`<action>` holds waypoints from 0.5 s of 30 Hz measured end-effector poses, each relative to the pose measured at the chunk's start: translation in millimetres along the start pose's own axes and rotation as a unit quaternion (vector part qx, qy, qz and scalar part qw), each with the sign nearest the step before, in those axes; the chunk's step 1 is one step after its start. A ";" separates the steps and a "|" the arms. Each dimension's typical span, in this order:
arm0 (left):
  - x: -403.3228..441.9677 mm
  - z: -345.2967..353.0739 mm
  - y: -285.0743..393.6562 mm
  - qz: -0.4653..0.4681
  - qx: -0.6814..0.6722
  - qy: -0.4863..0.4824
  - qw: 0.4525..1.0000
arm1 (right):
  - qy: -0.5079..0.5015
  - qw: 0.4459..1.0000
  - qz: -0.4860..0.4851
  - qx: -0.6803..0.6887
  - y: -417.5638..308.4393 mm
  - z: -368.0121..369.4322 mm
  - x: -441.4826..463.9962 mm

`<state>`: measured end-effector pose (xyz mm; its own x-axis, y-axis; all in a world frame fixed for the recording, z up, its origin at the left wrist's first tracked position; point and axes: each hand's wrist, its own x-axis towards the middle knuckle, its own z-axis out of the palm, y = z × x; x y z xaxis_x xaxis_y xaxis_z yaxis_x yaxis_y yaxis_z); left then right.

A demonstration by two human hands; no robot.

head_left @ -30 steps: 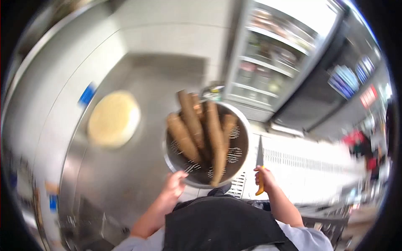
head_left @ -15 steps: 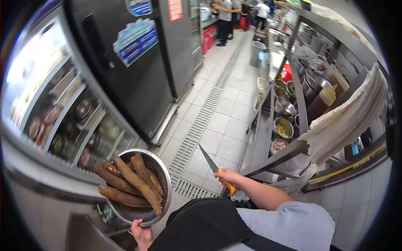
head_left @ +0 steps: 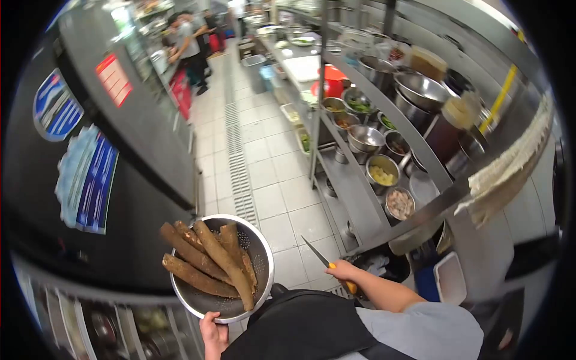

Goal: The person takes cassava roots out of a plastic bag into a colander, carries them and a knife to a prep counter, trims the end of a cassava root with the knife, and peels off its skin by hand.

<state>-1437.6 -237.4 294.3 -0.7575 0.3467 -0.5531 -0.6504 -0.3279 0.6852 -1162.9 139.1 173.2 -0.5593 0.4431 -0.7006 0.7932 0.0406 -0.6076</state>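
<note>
- In a narrow kitchen aisle, several long brown roots (head_left: 223,259) lie heaped in a perforated metal colander (head_left: 262,264) at your front left, just beyond your left hand (head_left: 214,335) and across a gap from your right hand (head_left: 343,271)
- The roots' long axes slant from far left to near right; the longest in sight crosses on top, its near end close to the rim beside your left hand, while several other ends jut past the rim on the far left
- Your left hand, the nearer of the two, grasps the colander's near rim, thumb at the edge; the rest of its grip is partly hidden below, so how far the fingers wrap cannot be told, and no contact with the roots shows
- Your right hand, fingers curled tight, is clenched around the yellow handle of a knife (head_left: 316,251) and touches nothing else in view
- The blade points forward and left, on a slant much like that of the roots, its tip apart from the colander's rim with tiled floor (head_left: 270,195) behind it
- About you, a metal rack (head_left: 354,187) bearing bowls stands to the right, a dark refrigerator door (head_left: 144,195) to the left, and other workers (head_left: 191,47) appear well apart down the aisle
</note>
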 end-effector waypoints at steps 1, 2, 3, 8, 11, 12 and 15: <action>26.8 8.4 15.1 -0.020 0.026 -0.026 0.999 | 0.017 1.000 0.007 -0.003 8.3 1.9 -12.0; 55.4 11.4 27.3 -0.041 0.045 -0.049 0.997 | 0.032 0.999 0.015 -0.007 20.9 6.5 -22.1; 85.7 16.8 35.8 -0.061 0.061 -0.074 0.994 | 0.088 0.996 0.018 -0.011 42.4 17.4 -31.2; 158.6 91.9 53.7 -0.103 0.130 -0.168 0.972 | 0.198 0.946 0.207 0.153 118.7 97.0 -133.2; 185.8 110.6 50.7 -0.141 0.167 -0.209 0.953 | 0.292 0.886 0.293 0.210 114.1 150.6 -213.6; 192.2 121.3 43.4 -0.161 0.182 -0.230 0.942 | 0.294 0.866 0.334 0.226 111.9 165.9 -234.5; 186.3 139.4 30.3 -0.231 0.213 -0.278 0.908 | 0.435 0.800 0.385 0.150 108.0 225.6 -304.2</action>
<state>-1590.6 -60.2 278.1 -0.1863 0.7893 -0.5851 -0.7213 0.2945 0.6269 -961.5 -193.3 236.3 0.5505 0.6946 -0.4631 0.6558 -0.7031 -0.2750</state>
